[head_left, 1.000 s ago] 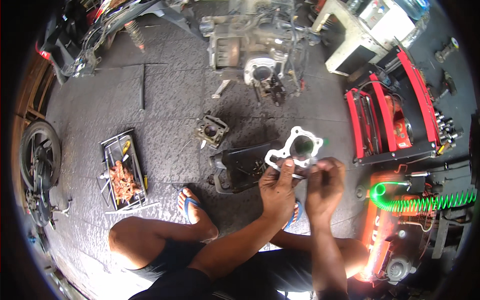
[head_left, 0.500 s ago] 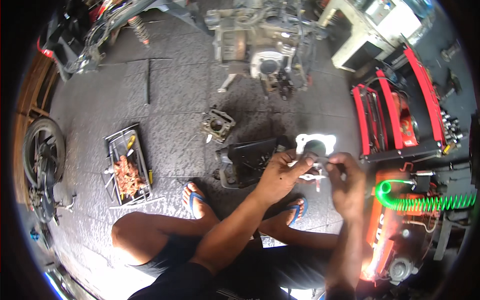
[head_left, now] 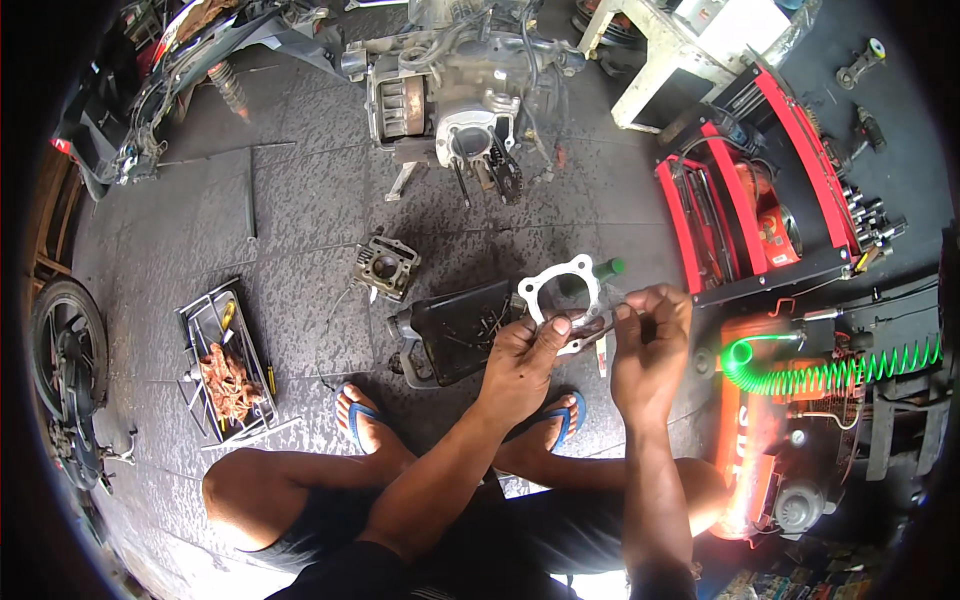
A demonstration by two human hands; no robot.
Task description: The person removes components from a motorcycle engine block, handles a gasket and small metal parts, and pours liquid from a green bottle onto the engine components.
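Note:
In my left hand [head_left: 520, 365] is a flat silver engine gasket [head_left: 533, 290], gripped at its lower edge with the thumb on top. It has a large round opening and bolt holes around it. My right hand [head_left: 650, 335] is closed at the gasket's lower right, thumb against fingers; what it pinches there is too small to make out. Behind the gasket a green cylindrical thing [head_left: 608, 268] shows in part. Below my hands lies a black tray-like container [head_left: 455, 310] with several small metal parts on it. An engine cylinder block [head_left: 388, 268] rests on the floor to its left.
An engine [head_left: 465, 90] with an exposed bore and studs stands ahead. At right are a red tool box [head_left: 735, 200], an orange compressor [head_left: 745, 440] and a coiled green hose [head_left: 800, 378]. A wire basket [head_left: 262, 345] with a brown rag [head_left: 228, 380] lies left.
The view has shifted, so the surroundings sit further left. The gasket now shows its face more fully, held between both hands. My left hand still grips it.

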